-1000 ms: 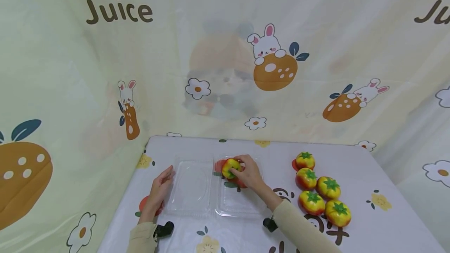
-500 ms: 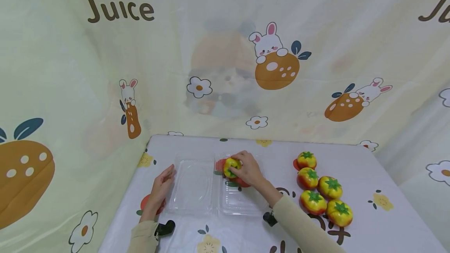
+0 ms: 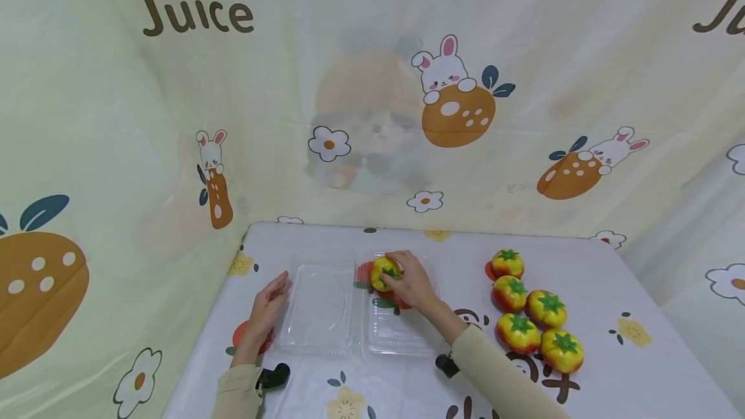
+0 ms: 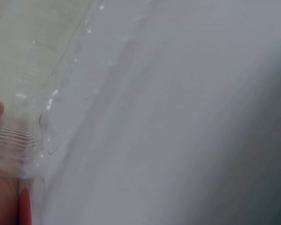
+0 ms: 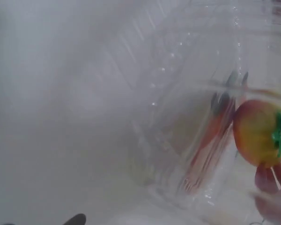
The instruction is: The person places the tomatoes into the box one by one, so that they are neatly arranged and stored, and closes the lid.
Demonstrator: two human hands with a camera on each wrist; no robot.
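In the head view my right hand [image 3: 412, 283] grips a yellow-and-red persimmon [image 3: 384, 273] with a green star-shaped top, at the back left of the right half of a clear plastic clamshell box [image 3: 401, 339]. The right wrist view shows the persimmon [image 5: 257, 131] with fingertips [image 5: 267, 178] against its lower side. Whether its base touches the box floor is hard to tell. My left hand [image 3: 268, 309] rests at the outer edge of the box's left half [image 3: 317, 309], fingers fairly straight. Clear plastic [image 4: 14, 136] covers part of that hand in the left wrist view.
Several more persimmons [image 3: 547, 309] stand grouped on the right of the table, beyond my right forearm. A printed white cloth [image 3: 588, 270] covers the table. Behind and to the left hang patterned curtains [image 3: 361, 83].
The persimmon in my right hand has shifted slightly and its green top has turned a little. My left hand stays at the box's left edge.
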